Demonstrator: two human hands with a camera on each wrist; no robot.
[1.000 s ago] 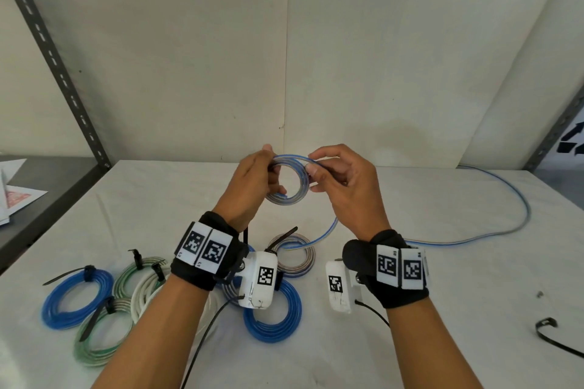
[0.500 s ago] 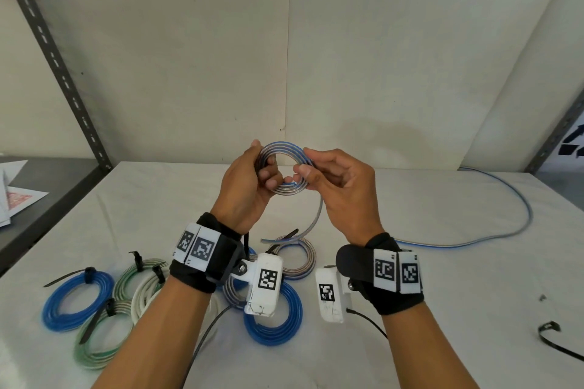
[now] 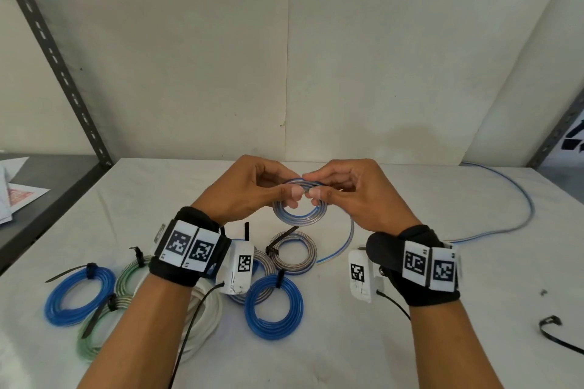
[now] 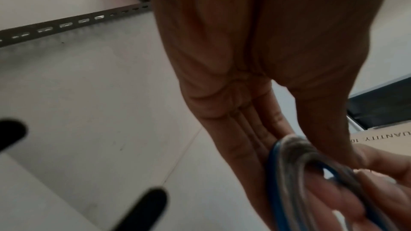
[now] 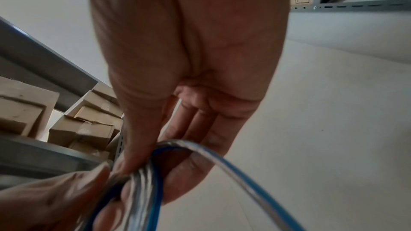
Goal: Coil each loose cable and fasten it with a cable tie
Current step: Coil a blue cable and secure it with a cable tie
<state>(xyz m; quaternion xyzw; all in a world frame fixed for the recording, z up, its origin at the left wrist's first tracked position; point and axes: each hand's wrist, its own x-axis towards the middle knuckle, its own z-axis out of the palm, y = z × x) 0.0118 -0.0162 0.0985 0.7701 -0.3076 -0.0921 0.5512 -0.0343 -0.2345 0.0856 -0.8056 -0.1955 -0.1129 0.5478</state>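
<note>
Both hands now meet on top of the coil (image 3: 299,208); left hand (image 3: 249,189) & right hand (image 3: 357,193) grip it tight, pinching; one more loop on, long tail (image 3: 505,196) left on worktop (image 3: 410,341).

The cable (image 3: 299,215) in the hands has a smooth, glossy plastic jacket, clear grey with a blue stripe. The tied blue coils (image 3: 274,306) on the bench (image 3: 410,341) are shiny plastic too. The bench top looks matt white, a little rough. The shelf upright (image 3: 53,50) is matt grey metal with slots. The wrist bands (image 3: 186,257) are black cloth. The boxes (image 5: 84,129) are plain brown cardboard.
</note>
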